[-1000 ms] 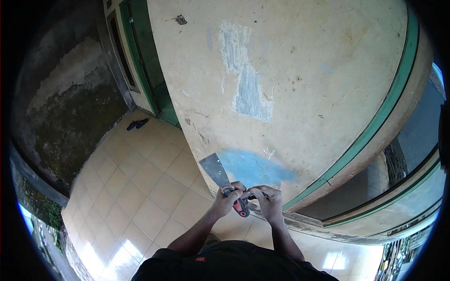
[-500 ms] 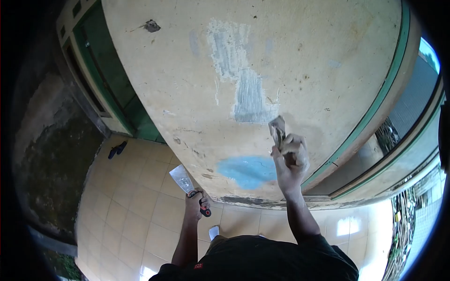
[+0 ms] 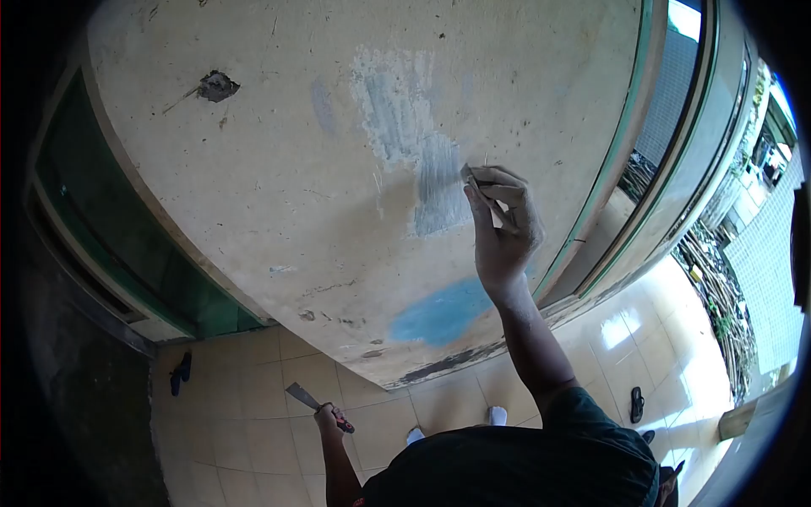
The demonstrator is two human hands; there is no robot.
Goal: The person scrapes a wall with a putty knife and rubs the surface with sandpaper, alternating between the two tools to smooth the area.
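Note:
My left hand (image 3: 328, 416) is closed around the red and black handle of a wide putty knife (image 3: 301, 394), held low over the tiled floor with its blade pointing up and left. My right hand (image 3: 507, 224) is raised to the wall (image 3: 270, 169), its fingers pinched on a small scraper (image 3: 470, 175), mostly hidden by them. The scraper is at the right edge of a grey-white putty patch (image 3: 439, 182). Below that patch, a light blue painted spot (image 3: 443, 313) shows on the wall.
A hole (image 3: 217, 85) marks the wall's upper left. Green-framed door (image 3: 127, 211) at left, window frame (image 3: 621, 152) at right. Dark sandals lie on the floor (image 3: 245, 380) at left (image 3: 181, 373) and right (image 3: 637, 405). Sticks (image 3: 718, 296) are piled outside.
The view has turned. My right hand has moved up along the putty patch with the small scraper, now at its right edge. My left hand has lowered with the putty knife.

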